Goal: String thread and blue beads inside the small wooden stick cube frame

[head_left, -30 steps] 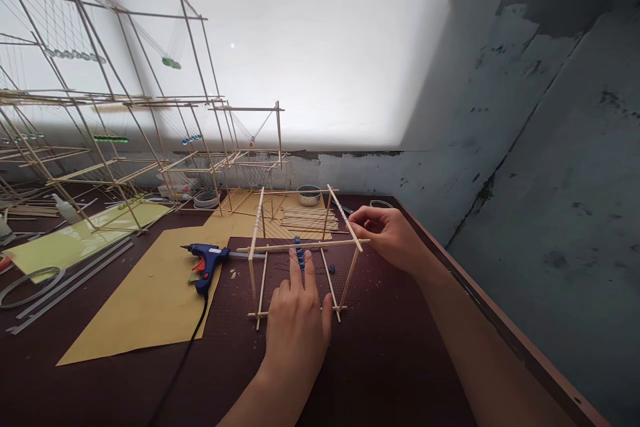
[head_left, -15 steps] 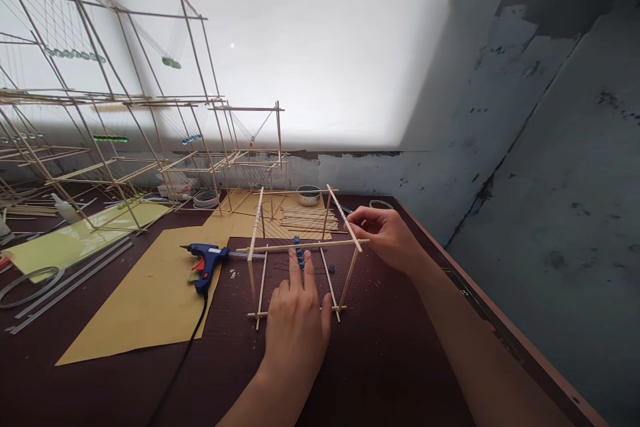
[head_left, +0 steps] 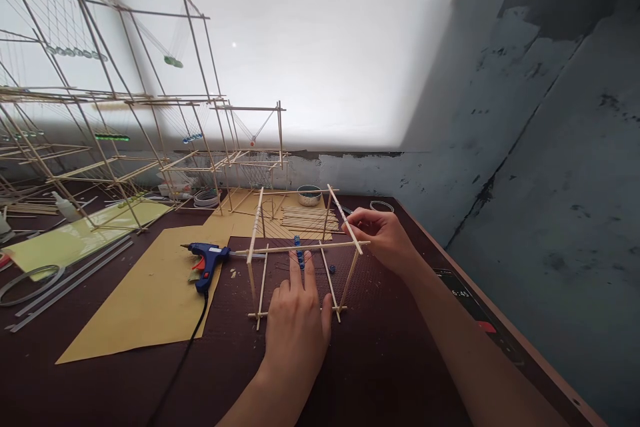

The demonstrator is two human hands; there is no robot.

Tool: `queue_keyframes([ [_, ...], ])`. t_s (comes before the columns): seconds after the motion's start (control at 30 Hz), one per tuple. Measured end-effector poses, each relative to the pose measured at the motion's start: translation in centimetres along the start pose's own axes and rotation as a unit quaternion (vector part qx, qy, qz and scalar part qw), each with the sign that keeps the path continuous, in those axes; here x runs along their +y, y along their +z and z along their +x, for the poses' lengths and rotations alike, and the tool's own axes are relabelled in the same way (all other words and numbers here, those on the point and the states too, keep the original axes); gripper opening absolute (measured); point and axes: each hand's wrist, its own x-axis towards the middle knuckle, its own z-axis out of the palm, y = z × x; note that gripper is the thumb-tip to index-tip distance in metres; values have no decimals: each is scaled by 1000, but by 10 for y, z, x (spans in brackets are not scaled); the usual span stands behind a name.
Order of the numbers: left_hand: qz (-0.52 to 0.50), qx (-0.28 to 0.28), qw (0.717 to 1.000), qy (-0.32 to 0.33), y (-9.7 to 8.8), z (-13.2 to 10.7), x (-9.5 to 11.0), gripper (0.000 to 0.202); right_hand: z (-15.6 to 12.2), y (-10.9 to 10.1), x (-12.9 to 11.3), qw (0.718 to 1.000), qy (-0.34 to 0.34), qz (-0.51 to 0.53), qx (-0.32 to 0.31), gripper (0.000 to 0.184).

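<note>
A small open frame of wooden sticks (head_left: 280,249) stands on the dark table in front of me. Inside it hangs a row of blue glass marbles (head_left: 300,259) on thin threads. My left hand (head_left: 297,330) reaches in from the front, palm down, its fingers stretched out with two fingertips at the marbles. One blue marble (head_left: 332,269) sits apart from the row, to its right. Beside the frame's upper right stick, my right hand (head_left: 384,235) is closed in a pinch. What lies between its fingertips is too small to make out.
A blue hot glue gun (head_left: 213,260) lies left of the frame on tan paper (head_left: 135,307), its black cord trailing forward. Larger stick frames (head_left: 150,100) with hanging marbles rise at the back left. Behind are loose sticks (head_left: 310,219) and a bowl (head_left: 309,196). A phone (head_left: 463,293) lies under my right forearm.
My right hand's pinched fingers have shifted slightly beside the upper right stick, and more of the phone's screen shows. My left hand and the small frame have stayed in place.
</note>
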Motion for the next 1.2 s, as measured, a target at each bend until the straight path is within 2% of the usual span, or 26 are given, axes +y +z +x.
queue_keyframes([
  [0.2,0,-5,1000,-3,0,0,0,64,0,3,2,999,-7,36,8,19],
  [0.33,0,2,1000,1,0,-2,-1,63,-1,2,2,999,28,25,2,21],
  [0.5,3,6,1000,3,1,-4,-1,62,-1,-13,8,992,93,-29,-79,25],
  [0.63,-4,4,1000,6,0,-6,-2,61,-3,-20,17,979,104,-128,-119,25],
  [0.77,-4,9,1000,2,0,-9,-2,62,-9,-9,28,969,84,-206,-108,26],
  [1.0,6,4,1000,14,-3,-13,-2,60,-19,20,57,964,56,-240,-96,23],
  [1.2,0,24,999,22,-11,-27,-1,55,-22,24,71,961,45,-257,-96,21],
])
